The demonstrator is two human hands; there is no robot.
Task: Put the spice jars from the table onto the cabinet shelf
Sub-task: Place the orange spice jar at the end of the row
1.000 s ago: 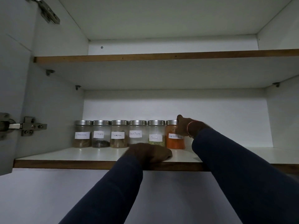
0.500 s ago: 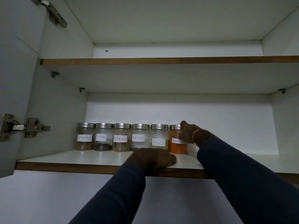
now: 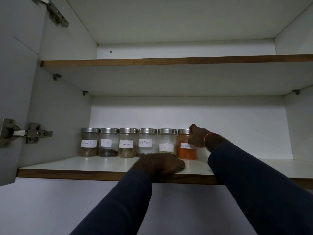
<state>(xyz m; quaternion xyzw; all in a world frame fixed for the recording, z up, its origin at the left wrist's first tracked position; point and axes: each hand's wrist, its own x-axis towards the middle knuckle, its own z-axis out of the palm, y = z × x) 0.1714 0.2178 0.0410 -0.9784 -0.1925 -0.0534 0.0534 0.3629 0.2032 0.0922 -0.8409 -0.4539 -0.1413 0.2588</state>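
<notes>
Several glass spice jars with steel lids and white labels stand in a row at the back of the lower cabinet shelf (image 3: 67,164). From the left they read cinnamon (image 3: 89,142), cloves (image 3: 108,142), cinnamon (image 3: 127,143), black pepper (image 3: 147,141) and fennel (image 3: 166,141). At the right end stands the orange red chilli powder jar (image 3: 185,150). My right hand (image 3: 199,136) wraps around its right side and lid. My left hand (image 3: 160,164) lies palm down on the shelf's front edge, holding nothing.
An upper shelf (image 3: 152,61) spans the cabinet above the jars. The open door with two metal hinges (image 3: 32,133) stands at the left. The lower shelf's surface stretches on to the right of the chilli jar toward the right wall (image 3: 299,124).
The view has tilted slightly, so the shelf sits lower in frame. My right hand stays on the chilli jar at the row's end. My left hand has not moved on the shelf edge.
</notes>
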